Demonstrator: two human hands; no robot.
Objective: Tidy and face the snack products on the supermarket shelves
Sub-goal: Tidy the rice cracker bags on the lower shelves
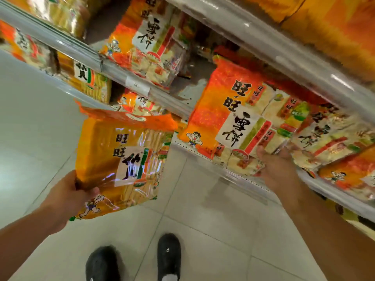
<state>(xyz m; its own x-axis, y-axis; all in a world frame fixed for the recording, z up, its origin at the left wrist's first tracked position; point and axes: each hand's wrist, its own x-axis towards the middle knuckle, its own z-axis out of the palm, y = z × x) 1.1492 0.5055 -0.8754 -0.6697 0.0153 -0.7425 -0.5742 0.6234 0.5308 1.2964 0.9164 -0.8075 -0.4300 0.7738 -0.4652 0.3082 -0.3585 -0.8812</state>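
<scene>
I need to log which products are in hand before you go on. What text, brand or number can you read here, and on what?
"旺旺" and "仙贝": yellow bag gripped by the left hand.
"旺旺" and "雪饼": orange bag on the shelf, held by the right hand.
"雪饼": orange bag on the upper shelf.
Shelf-edge price tag: too blurred to read.
Small print on all bags: too small to read.

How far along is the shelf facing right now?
Done: little shows as finished; the upper orange-red snack bag leans crooked. In hand: the left hand grips a yellow-orange cracker bag off the shelf, and the right hand holds the lower edge of an orange-red rice cracker bag. Left: shelving both and straightening the rest.
</scene>
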